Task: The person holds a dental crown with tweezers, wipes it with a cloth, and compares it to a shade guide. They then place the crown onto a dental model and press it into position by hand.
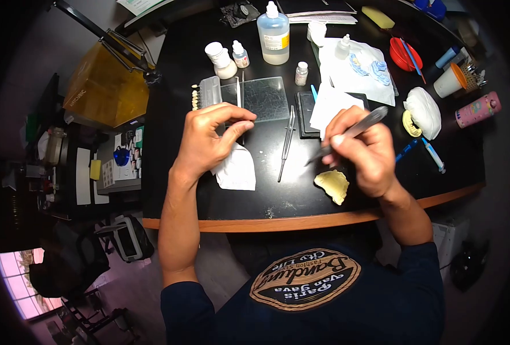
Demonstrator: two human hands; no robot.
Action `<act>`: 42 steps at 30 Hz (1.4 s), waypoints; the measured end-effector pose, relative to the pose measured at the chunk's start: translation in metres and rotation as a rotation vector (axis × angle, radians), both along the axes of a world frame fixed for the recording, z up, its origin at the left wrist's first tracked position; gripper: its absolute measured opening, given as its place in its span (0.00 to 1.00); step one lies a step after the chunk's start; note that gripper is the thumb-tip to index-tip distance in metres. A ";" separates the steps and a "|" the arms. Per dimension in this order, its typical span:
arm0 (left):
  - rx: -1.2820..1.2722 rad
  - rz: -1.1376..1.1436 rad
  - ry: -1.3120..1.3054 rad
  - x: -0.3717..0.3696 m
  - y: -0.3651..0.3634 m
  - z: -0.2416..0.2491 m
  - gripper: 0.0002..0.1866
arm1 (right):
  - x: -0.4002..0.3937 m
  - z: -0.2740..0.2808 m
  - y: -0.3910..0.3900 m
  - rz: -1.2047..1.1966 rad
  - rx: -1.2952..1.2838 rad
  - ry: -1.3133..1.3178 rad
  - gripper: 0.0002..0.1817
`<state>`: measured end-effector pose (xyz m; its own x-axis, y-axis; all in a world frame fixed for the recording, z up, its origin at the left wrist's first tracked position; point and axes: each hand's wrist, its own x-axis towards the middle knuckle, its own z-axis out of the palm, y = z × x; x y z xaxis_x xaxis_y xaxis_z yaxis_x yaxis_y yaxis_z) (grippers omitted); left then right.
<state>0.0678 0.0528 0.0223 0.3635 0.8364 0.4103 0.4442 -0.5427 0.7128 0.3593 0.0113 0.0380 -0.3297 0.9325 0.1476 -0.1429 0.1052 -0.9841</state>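
Observation:
My right hand grips a dark grey pen-like tool, its thick handle pointing up and right. The tool's blurred lower end is above the black table, left of a pale yellow dental cast. My left hand is raised over a white cloth, thumb and index finger brought close together. Whatever lies between those fingertips, if anything, is too small to make out. Metal tweezers lie between the hands. Behind my left hand is a glass slab, with a thin pale spatula across its left side.
Beyond the hands stand a large clear bottle, a white jar and small bottles. White papers lie on a black box. Blue impressions, a red bowl, an orange-rimmed cup and a syringe are on the right.

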 end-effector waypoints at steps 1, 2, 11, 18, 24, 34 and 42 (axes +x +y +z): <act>-0.024 0.020 0.019 -0.002 0.000 0.001 0.06 | 0.010 0.004 0.003 -0.036 0.042 0.016 0.05; -0.033 0.042 -0.004 -0.004 0.001 0.000 0.06 | 0.022 0.008 0.006 -0.067 0.085 0.031 0.06; 0.015 0.544 -0.318 -0.058 0.021 -0.002 0.07 | 0.122 0.007 -0.004 -0.216 0.115 -1.082 0.08; -0.078 0.731 -0.284 -0.080 0.024 -0.002 0.11 | 0.131 -0.004 -0.019 -0.330 0.007 -1.184 0.12; -0.089 0.678 -0.126 -0.069 0.022 -0.002 0.11 | 0.134 -0.005 -0.019 -0.353 0.012 -1.150 0.10; -0.120 0.623 0.005 -0.064 0.019 0.000 0.07 | 0.134 0.000 -0.021 -0.374 0.056 -1.257 0.14; 0.090 0.856 -0.032 -0.084 0.023 -0.008 0.06 | 0.052 0.065 0.009 -0.063 0.510 -1.107 0.13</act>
<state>-0.0158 0.0758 0.0141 -0.3898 0.7810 0.4879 0.7071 -0.0856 0.7019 0.4108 0.0199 0.1027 -0.4659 0.8685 0.1692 0.7656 0.4916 -0.4149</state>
